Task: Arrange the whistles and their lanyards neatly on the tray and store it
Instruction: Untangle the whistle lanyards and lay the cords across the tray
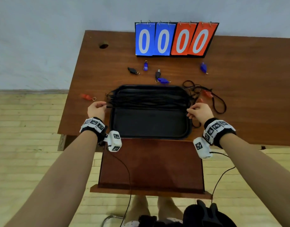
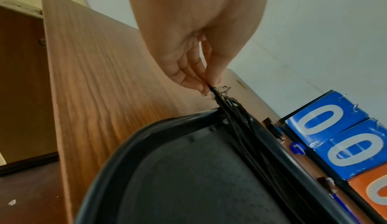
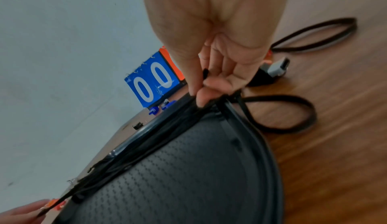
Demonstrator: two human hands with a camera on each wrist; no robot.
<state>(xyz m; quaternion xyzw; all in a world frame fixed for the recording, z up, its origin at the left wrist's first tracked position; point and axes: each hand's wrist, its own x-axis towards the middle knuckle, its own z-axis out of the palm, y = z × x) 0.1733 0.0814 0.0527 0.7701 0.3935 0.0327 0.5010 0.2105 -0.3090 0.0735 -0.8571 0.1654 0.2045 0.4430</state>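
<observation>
While loose whistles (image 1: 163, 80) are lying beyond the tray (image 1: 149, 125), the left hand (image 1: 97, 109) and right hand (image 1: 200, 112) are each pinching one end of a lanyard (image 1: 147, 106) stretched across it.

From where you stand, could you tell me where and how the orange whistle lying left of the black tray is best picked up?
Pinch the orange plastic whistle across its body's long sides, coming from above with the left hand, though it now pinches the black lanyard. The whistle lies flat and alone on the wooden table, left of the black tray, its metal ring too small to grip surely.
</observation>
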